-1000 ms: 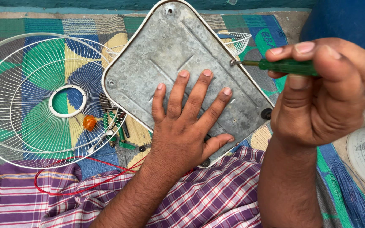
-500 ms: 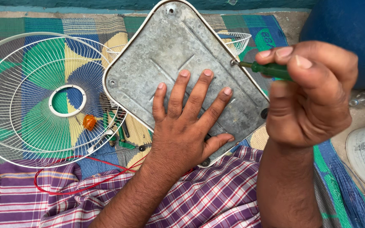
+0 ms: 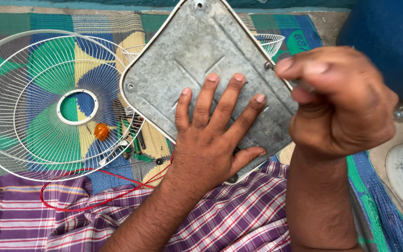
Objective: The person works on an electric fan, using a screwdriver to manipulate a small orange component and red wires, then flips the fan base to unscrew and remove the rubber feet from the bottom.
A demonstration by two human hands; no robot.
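A grey square metal base plate [image 3: 197, 56] with rounded corners rests tilted on my lap. My left hand [image 3: 213, 133] lies flat on its lower middle, fingers spread. My right hand [image 3: 343, 102] is closed around a screwdriver whose green handle is hidden inside the fist. Only the metal tip [image 3: 270, 65] shows, touching the plate's right edge at a screw.
A white wire fan guard [image 3: 47, 102] lies to the left on a patterned woven mat [image 3: 5, 28]. A second guard [image 3: 269, 42] peeks out behind the plate. Small tools and an orange-handled screwdriver [image 3: 102, 131] lie by a red wire [image 3: 89, 186]. A blue container [image 3: 388, 42] stands at the right.
My right hand has rolled over the screwdriver and moved closer to the plate, so the green handle no longer shows. My left hand has stayed flat on the plate.
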